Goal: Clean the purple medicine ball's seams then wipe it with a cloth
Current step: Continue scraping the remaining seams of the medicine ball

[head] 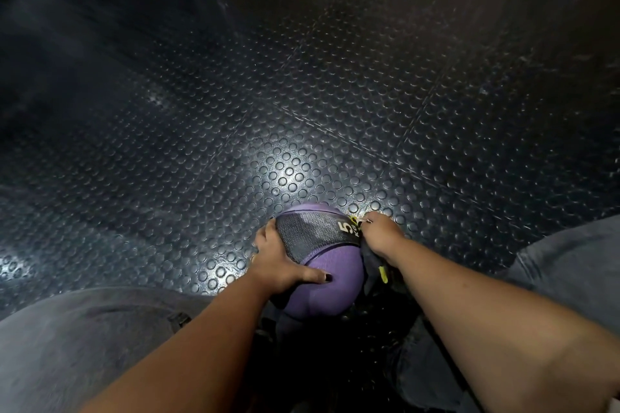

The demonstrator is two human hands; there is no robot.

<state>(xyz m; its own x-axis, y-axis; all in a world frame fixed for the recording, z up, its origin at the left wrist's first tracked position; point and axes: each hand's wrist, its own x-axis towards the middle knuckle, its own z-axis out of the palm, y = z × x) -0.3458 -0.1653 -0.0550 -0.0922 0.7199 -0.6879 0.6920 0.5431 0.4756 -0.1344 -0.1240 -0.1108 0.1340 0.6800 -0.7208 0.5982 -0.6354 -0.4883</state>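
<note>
— Where is the purple medicine ball (335, 275)?

— Down on the studded rubber floor (302, 110), tucked between the person's grey trouser legs (84, 345). I'd guess the legs hem it in so it can't roll off while it's being worked on.

— And the left hand (275, 261)?

— Its grip is on the ball's left flank: fingers wrapped round the side at the edge of the textured grey band (308, 234), thumb laid across the purple front. That looks like a bracing hold, steadying the ball and probably turning it to bring each seam up.

— The right hand (380, 234)?

— At the upper right of the ball, just past the "5" printed on the band. Its grip is closed, fingers curled tight on a small yellow-and-white tool (355, 220) whose tip pokes out toward the ball. It is too small to say for sure that it's a brush.

— Any cloth?

— A dark cloth (370, 265) with a yellow-green tab hangs beside the ball, under the right wrist. Whether that hand also pinches it, I cannot tell. Kept that close, it would be ready for the wipe.

— So which step is this?

— Seam cleaning, I'd judge; the wipe isn't yet begun.
</note>
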